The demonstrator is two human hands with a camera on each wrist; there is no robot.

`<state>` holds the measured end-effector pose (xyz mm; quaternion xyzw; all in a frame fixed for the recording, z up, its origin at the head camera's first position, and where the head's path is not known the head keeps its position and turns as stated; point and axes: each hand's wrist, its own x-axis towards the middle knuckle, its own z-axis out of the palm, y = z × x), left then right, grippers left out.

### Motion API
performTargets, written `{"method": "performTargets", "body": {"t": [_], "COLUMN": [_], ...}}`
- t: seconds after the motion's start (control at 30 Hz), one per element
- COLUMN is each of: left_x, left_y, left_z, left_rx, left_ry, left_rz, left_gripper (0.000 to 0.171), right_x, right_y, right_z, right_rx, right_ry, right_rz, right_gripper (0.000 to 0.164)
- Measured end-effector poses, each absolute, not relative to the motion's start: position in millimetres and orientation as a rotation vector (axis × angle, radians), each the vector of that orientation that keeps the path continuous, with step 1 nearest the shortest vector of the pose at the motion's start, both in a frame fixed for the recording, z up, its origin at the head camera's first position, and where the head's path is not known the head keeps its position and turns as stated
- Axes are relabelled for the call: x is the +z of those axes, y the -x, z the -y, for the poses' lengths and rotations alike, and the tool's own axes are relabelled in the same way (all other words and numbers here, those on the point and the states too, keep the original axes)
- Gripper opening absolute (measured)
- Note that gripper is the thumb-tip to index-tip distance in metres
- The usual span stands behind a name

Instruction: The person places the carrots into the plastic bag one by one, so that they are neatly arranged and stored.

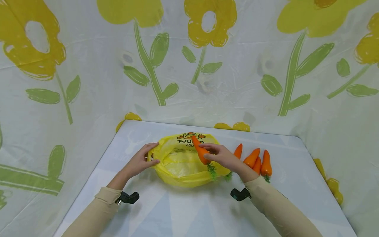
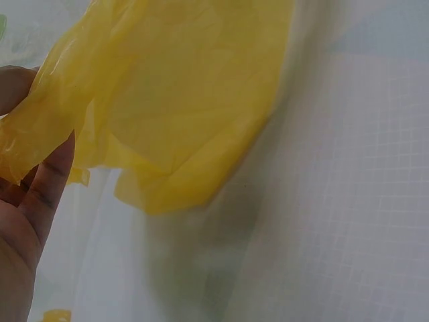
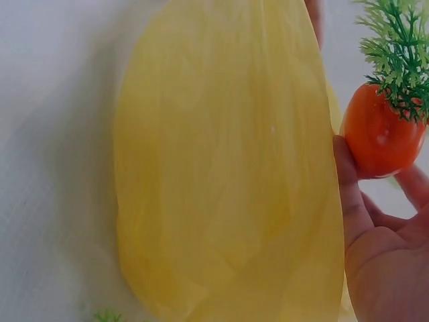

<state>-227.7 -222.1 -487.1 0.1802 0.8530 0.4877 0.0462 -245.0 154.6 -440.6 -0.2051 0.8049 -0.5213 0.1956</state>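
Observation:
A yellow plastic bag (image 1: 180, 164) with dark printing lies spread open on the table, its mouth toward me. At its left rim my left hand (image 1: 141, 161) pinches the plastic between thumb and fingers; the left wrist view shows the bag's film (image 2: 194, 87) running from that hand (image 2: 27, 221). My right hand (image 1: 220, 156) holds an orange carrot (image 1: 200, 149) with green leafy top over the bag's opening at the right, its tip pointing away. In the right wrist view the carrot's rounded end (image 3: 382, 134) sits between thumb and fingers, beside the bag's outer side (image 3: 228, 161).
Several more carrots (image 1: 266, 163) with green tops lie on the table to the right of the bag, partly behind the right forearm. The white table (image 1: 148, 210) reaches back to a flower-printed cloth (image 1: 225, 92) hanging behind and at both sides.

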Motion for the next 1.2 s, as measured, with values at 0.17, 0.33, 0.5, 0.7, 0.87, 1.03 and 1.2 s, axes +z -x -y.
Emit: {"method": "performTargets", "body": {"t": [0.17, 0.33, 0.5, 0.7, 0.87, 1.03, 1.2], "left_x": [-485.9, -485.4, -485.5, -485.2, -484.6, -485.0, -484.6], "left_y": [227.2, 226.5, 225.7, 224.6, 224.2, 224.3, 224.2], "left_z": [221.3, 221.1, 220.5, 220.3, 219.7, 219.3, 218.5], "left_rx": [1.49, 1.495, 1.493, 1.493, 1.504, 1.5, 1.5], "left_ry": [-0.548, -0.55, -0.548, -0.562, -0.562, -0.561, -0.555], "left_rz": [-2.596, -2.594, -2.596, -2.599, -2.589, -2.594, -2.592], "left_gripper": [0.076, 0.076, 0.076, 0.076, 0.076, 0.076, 0.076], "right_x": [-442.4, -443.7, -444.6, -444.4, -444.4, -445.5, -447.1], "right_y": [246.7, 246.5, 245.9, 245.5, 246.3, 247.8, 249.4], "right_z": [-149.2, -141.6, -132.9, -125.9, -121.1, -114.1, -105.9], "right_rx": [-1.475, -1.506, -1.496, -1.501, -1.498, -1.51, -1.517], "right_ry": [0.561, 0.571, 0.545, 0.544, 0.523, 0.497, 0.485], "right_rz": [-2.23, -2.193, -2.202, -2.183, -2.189, -2.175, -2.161], "right_gripper": [0.051, 0.051, 0.051, 0.052, 0.052, 0.049, 0.048]}}
